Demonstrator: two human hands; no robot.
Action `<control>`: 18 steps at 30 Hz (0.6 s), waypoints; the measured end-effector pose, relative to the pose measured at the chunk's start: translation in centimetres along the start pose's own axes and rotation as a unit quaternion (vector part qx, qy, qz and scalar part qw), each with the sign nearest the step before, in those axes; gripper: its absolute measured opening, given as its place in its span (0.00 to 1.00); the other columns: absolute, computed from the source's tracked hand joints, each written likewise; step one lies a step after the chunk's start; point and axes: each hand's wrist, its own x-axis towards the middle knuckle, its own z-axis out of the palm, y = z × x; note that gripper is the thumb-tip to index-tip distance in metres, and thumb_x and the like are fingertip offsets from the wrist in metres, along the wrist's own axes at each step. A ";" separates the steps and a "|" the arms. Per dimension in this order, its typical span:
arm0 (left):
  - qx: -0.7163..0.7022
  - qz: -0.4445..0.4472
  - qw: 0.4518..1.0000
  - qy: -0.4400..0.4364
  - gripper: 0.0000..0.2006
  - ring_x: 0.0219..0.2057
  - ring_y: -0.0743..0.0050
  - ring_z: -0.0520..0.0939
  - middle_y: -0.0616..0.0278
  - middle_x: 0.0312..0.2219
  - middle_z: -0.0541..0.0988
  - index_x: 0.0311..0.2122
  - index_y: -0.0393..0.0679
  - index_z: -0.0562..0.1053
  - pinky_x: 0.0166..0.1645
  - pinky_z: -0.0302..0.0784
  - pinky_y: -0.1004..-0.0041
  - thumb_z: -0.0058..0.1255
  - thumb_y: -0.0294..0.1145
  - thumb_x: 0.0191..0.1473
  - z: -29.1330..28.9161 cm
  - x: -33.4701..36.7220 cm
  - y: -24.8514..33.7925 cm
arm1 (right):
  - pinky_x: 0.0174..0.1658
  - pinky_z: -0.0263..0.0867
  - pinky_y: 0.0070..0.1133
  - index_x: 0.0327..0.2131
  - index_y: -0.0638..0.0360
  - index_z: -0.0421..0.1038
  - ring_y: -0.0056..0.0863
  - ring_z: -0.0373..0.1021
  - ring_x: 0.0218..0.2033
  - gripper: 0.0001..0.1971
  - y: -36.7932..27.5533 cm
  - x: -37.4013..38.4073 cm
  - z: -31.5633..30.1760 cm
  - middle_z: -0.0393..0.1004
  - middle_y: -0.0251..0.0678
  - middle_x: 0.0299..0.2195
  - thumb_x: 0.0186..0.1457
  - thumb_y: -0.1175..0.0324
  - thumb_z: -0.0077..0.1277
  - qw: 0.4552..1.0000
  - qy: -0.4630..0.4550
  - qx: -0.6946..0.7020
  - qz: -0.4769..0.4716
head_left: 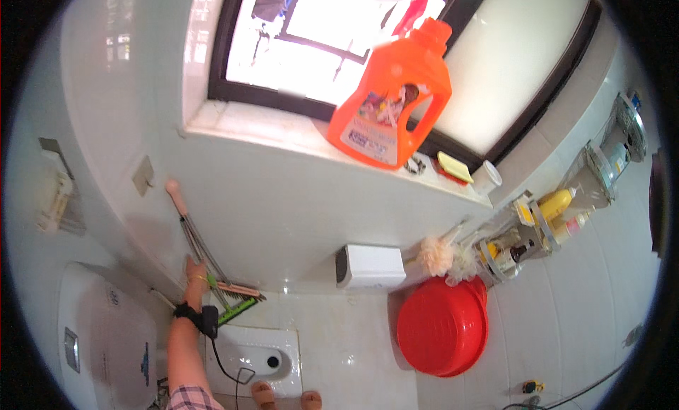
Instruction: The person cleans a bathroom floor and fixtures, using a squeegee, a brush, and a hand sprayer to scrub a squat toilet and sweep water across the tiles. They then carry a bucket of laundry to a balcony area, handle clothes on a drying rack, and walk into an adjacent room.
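Note:
My left arm, in a plaid sleeve with a black wrist strap, reaches forward on the left. My left hand point(195, 270) is beside the metal poles of two long-handled cleaning tools leaning in the corner; whether its fingers close on a pole is too small to make out. One tool is a floor brush point(239, 290) with a pink head, and a pink-ended handle point(175, 196) rises above the poles. Against the brush head lies a green squeegee-like head point(238, 311). A black box point(209, 321) with a cable hangs at the wrist strap. My right hand is out of view.
A white squat toilet point(290, 353) is set in the floor before my feet. At the left stands a white tank point(106, 339). A red basin point(442, 328) leans at the right wall, below shelves of bottles. An orange detergent jug point(368, 127) stands on the windowsill.

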 end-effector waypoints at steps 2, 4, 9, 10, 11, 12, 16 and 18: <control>0.056 0.073 0.996 -0.012 0.19 0.36 0.63 0.73 0.53 0.37 0.71 0.42 0.39 0.66 0.37 0.68 0.69 0.50 0.33 0.43 -2.0 2.3 -4.7 | 0.25 0.62 0.26 0.41 0.57 0.64 0.35 0.65 0.20 0.20 -8.0 1.3 -2.1 0.71 0.41 0.19 0.42 0.63 0.49 0.985 0.066 -0.129 -0.091; 0.022 0.073 0.995 -0.067 0.09 0.24 0.71 0.74 0.61 0.22 0.75 0.29 0.38 0.72 0.30 0.69 0.72 0.50 0.32 0.42 -2.8 1.9 -4.8 | 0.24 0.61 0.27 0.40 0.59 0.64 0.35 0.64 0.18 0.20 -11.2 2.6 -4.7 0.69 0.42 0.16 0.41 0.64 0.49 0.974 0.083 -0.142 -0.159; -0.091 0.128 0.976 -0.150 0.09 0.18 0.87 0.69 0.71 0.14 0.72 0.18 0.38 0.72 0.24 0.66 0.81 0.55 0.33 0.39 -10.9 -11.5 11.6 | 0.27 0.62 0.31 0.38 0.62 0.66 0.39 0.66 0.22 0.17 -20.9 1.2 -13.2 0.69 0.45 0.19 0.40 0.67 0.47 0.934 0.174 -0.232 -0.209; -0.079 0.139 0.974 -0.159 0.10 0.18 0.88 0.69 0.72 0.14 0.72 0.17 0.38 0.72 0.24 0.65 0.82 0.55 0.34 0.39 -12.1 -12.5 14.8 | 0.28 0.62 0.31 0.38 0.61 0.66 0.39 0.66 0.24 0.17 -20.7 2.7 -14.9 0.69 0.45 0.21 0.40 0.67 0.47 0.918 0.199 -0.224 -0.260; -0.070 0.177 0.970 -0.153 0.11 0.17 0.88 0.68 0.72 0.14 0.72 0.16 0.38 0.72 0.23 0.65 0.82 0.55 0.35 0.39 -12.8 -12.3 17.6 | 0.30 0.62 0.31 0.38 0.61 0.66 0.40 0.67 0.26 0.17 -19.7 4.8 -17.3 0.69 0.46 0.23 0.40 0.67 0.47 0.900 0.223 -0.214 -0.309; -0.055 0.209 0.966 -0.145 0.12 0.17 0.89 0.68 0.72 0.13 0.72 0.16 0.39 0.72 0.23 0.64 0.83 0.55 0.36 0.39 -13.8 -12.4 20.2 | 0.32 0.62 0.31 0.38 0.60 0.66 0.41 0.67 0.28 0.17 -19.2 6.3 -18.9 0.70 0.46 0.25 0.41 0.67 0.47 0.880 0.239 -0.204 -0.356; -0.122 0.314 0.930 -0.148 0.14 0.16 0.88 0.68 0.71 0.13 0.71 0.16 0.40 0.71 0.22 0.63 0.83 0.53 0.39 0.42 -16.0 -16.1 32.5 | 0.35 0.62 0.30 0.37 0.59 0.66 0.41 0.65 0.32 0.15 -23.2 6.0 -27.1 0.69 0.47 0.29 0.42 0.68 0.47 0.870 0.266 -0.187 -0.370; -0.104 0.302 0.934 -0.161 0.13 0.17 0.88 0.69 0.69 0.14 0.72 0.18 0.39 0.71 0.23 0.64 0.84 0.52 0.39 0.44 -16.9 -18.1 37.5 | 0.35 0.62 0.30 0.38 0.58 0.65 0.41 0.65 0.32 0.16 -25.4 6.3 -31.4 0.68 0.47 0.30 0.42 0.69 0.47 0.897 0.228 -0.189 -0.329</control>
